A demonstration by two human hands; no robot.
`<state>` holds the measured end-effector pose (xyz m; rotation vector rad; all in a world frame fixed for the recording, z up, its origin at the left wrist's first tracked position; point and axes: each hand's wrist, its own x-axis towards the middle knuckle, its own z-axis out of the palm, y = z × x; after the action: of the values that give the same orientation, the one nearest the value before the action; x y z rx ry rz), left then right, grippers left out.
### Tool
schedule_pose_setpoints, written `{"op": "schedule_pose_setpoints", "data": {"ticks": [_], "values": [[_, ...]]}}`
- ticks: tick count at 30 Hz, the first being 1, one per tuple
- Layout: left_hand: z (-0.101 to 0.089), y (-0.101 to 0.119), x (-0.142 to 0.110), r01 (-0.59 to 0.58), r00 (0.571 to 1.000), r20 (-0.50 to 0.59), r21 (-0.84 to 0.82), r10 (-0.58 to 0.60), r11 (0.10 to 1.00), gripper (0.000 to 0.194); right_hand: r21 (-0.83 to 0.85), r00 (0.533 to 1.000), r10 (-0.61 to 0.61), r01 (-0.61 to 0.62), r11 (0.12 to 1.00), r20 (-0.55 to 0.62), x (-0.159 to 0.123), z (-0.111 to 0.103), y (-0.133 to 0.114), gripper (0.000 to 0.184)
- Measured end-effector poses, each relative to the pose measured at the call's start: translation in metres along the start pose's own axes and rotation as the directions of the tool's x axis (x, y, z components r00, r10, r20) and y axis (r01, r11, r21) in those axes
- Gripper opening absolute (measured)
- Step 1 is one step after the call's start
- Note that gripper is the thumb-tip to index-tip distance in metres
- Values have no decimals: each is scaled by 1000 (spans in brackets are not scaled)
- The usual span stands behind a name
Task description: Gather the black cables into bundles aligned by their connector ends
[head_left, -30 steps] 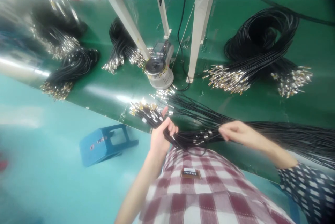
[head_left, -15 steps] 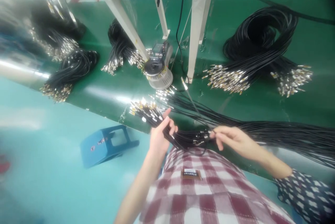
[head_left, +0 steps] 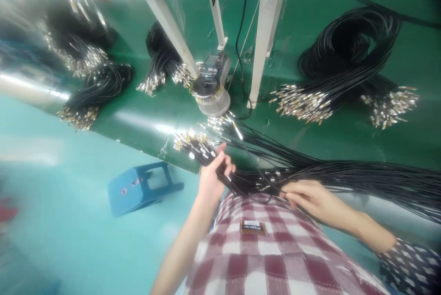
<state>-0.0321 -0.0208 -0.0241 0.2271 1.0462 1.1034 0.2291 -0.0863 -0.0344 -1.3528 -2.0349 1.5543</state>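
Black metal-tipped cables (head_left: pixel 204 152) are gathered in the wrapped grip of the left hand (head_left: pixel 215 174) — one thin black cable (head_left: pixel 238 132) is pinched by the right hand (head_left: pixel 306 197) — while more black strands (head_left: pixel 279 149) are left ungathered on the green table (head_left: pixel 289 24).

Curls the left hand (head_left: pixel 214 176) into a grip; pinches with the right hand (head_left: pixel 308 197), slightly lower to its right, angling the right forearm (head_left: pixel 365 228) out behind.
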Motion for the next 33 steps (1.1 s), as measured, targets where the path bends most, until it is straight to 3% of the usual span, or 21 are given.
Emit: {"op": "schedule_pose_setpoints", "data": {"ticks": [3,6,8,11,13,17,19,23,25,27,30,33], "values": [[3,2,1,31,999,16,5,-31,1000,23,-67,996,-27,32,997,79,-4,0,2,30],[7,4,1,52,999,-17,23,-51,998,18,-105,983,21,-1,994,181,-4,-6,-1,32],[9,4,0,45,999,-31,39,-44,998,16,-96,984,40,-24,995,175,5,-11,-9,31],[9,4,0,9,1000,-14,53,-9,999,16,-40,1000,18,-19,999,-25,38,-13,-37,28],[9,3,0,-11,1000,-15,66,12,998,19,-43,982,8,-16,999,-188,69,-8,-62,27],[6,1,-1,-32,996,-76,76,38,997,20,-202,963,-36,-20,979,-269,108,7,-95,34],[4,0,-2,-32,998,-55,51,35,998,21,-338,969,-111,31,940,-220,101,14,-90,34],[1,-1,-5,-1,1000,29,-28,2,1000,19,-440,987,-144,101,892,-65,48,14,-55,32],[0,-1,-6,9,999,49,-40,-7,999,19,-359,996,-88,77,930,-13,30,9,-46,32],[0,-1,-7,4,997,77,-21,-3,1000,20,-214,999,-36,28,976,-31,29,5,-51,28],[-1,-2,-9,-16,994,112,45,11,999,20,83,993,26,-16,996,-115,56,5,-74,24],[-1,-3,-11,-33,998,63,106,27,994,24,350,994,56,-18,937,-98,84,9,-93,30]]}}
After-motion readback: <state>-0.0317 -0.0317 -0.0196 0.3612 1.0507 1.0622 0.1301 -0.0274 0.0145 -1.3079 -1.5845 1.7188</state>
